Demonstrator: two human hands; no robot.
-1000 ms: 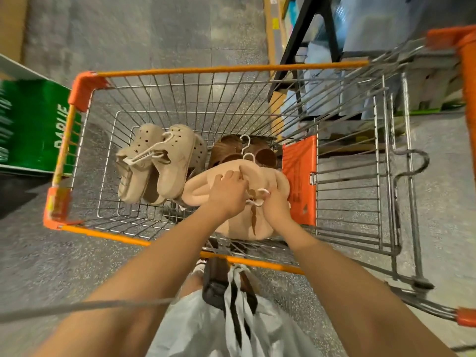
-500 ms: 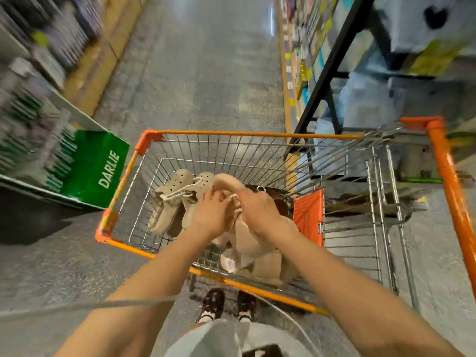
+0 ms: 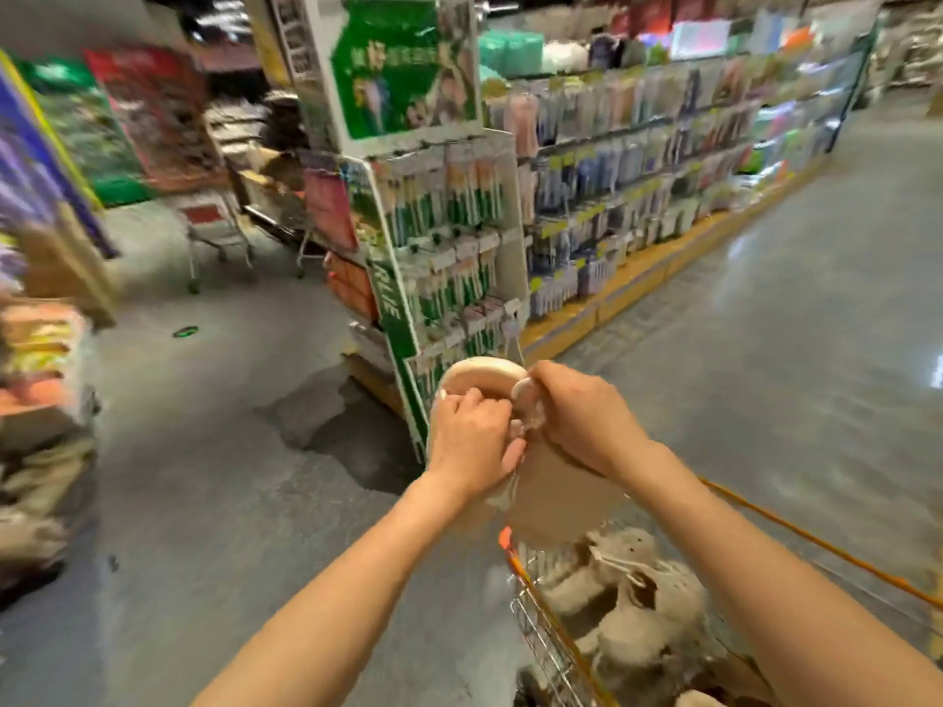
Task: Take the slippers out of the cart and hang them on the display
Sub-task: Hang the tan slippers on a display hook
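Note:
A pair of peach-pink slippers (image 3: 556,489) on a white hanger is lifted above the cart, held between both hands. My left hand (image 3: 472,438) grips the top of the pair from the left. My right hand (image 3: 581,418) pinches the hanger and slipper edge from the right. Below, the orange-rimmed wire cart (image 3: 548,640) holds a pair of beige perforated clogs (image 3: 643,599) on a white hanger. The image is blurred.
A green toothbrush display stand (image 3: 444,237) stands just beyond my hands. Long stocked shelves (image 3: 663,160) run along the aisle at the right. Another trolley (image 3: 214,232) and stacked goods (image 3: 41,400) are at the left. Grey floor lies all around.
Both hands have lifted the peach slippers up out of the cart. My view has swung up and to the left, from the cart basket to the toothbrush stand and aisle.

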